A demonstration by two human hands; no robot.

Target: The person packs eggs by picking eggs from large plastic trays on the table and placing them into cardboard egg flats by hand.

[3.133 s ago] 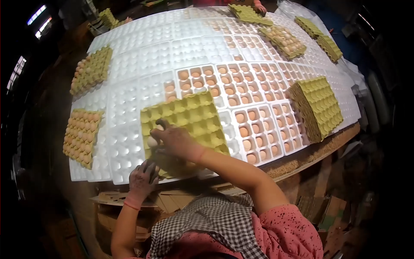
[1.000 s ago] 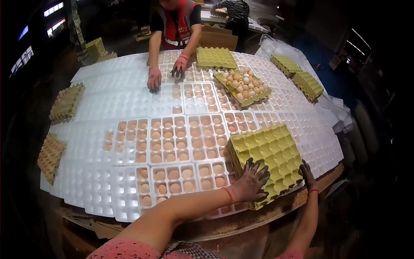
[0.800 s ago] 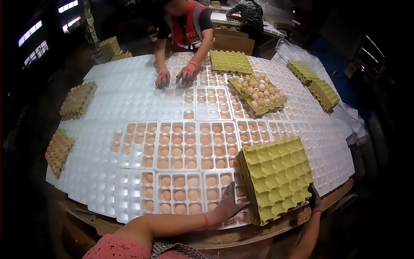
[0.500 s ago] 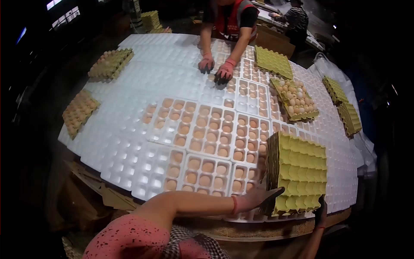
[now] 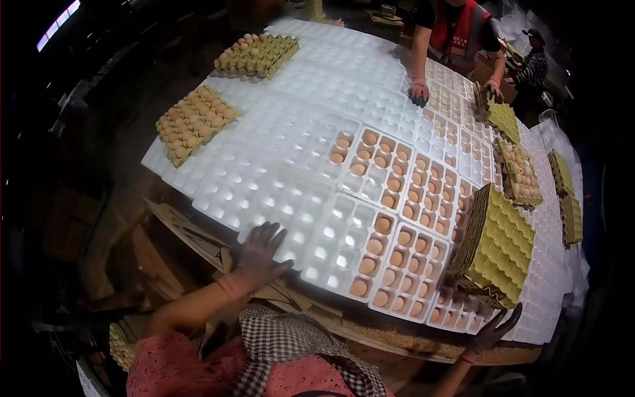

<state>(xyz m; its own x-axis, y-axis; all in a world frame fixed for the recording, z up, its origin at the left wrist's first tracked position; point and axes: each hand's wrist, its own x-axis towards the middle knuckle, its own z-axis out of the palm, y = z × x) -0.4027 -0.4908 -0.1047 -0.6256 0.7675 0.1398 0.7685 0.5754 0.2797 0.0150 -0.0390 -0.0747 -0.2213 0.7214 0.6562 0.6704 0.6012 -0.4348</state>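
Observation:
My left hand (image 5: 262, 257), in a dark-palmed glove, spreads its fingers over the near edge of the empty white plastic trays (image 5: 281, 178). It holds nothing. My right hand (image 5: 493, 329) is also open, its fingers extended just below a tall stack of yellow-green egg flats (image 5: 499, 241); whether they touch is hard to tell. Between my hands, brown eggs (image 5: 374, 247) fill many cells of the white trays. One near tray (image 5: 329, 248) has eggs only in its right column.
Across the table, a person in a red vest (image 5: 461, 36) has one hand on the trays and the other at an egg flat (image 5: 503, 120). Egg-filled flats stand at the left (image 5: 196, 124), far left (image 5: 256, 55) and right (image 5: 522, 173). Another person (image 5: 531, 63) is behind.
My left hand has left the flat stack and moved left to the empty trays. My right hand has opened at the stack's lower edge. The view has turned left; the other person reaches a flat.

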